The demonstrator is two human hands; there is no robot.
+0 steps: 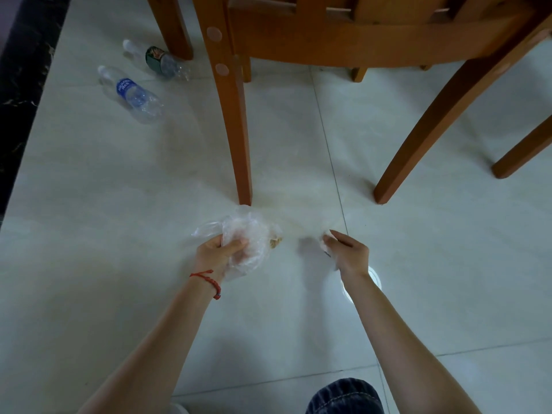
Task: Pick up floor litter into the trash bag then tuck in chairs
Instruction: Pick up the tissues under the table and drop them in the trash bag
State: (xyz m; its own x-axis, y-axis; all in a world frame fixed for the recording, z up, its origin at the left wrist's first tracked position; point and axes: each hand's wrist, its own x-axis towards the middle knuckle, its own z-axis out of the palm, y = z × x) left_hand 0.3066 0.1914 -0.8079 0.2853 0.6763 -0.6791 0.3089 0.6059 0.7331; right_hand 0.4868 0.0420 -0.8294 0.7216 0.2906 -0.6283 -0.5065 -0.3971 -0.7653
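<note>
Denim at a knee (345,395) sits at the bottom edge, both forearms reaching over the pale tiled floor (119,264). Left hand (218,252) grips a crumpled clear plastic bag (248,234) just below a wooden chair leg (239,130). Right hand (348,252) pinches a small white scrap (327,236). Two empty plastic bottles (131,94) lie well apart, upper left.

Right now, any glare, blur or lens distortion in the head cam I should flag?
Head view: dim, cool lighting; a bright reflection on the tile beside the right hand; wide-angle bending bows the chair legs and floor edge; right hand's fingertips slightly motion-blurred; the clear bag in the left hand is low-contrast against the floor.
</note>
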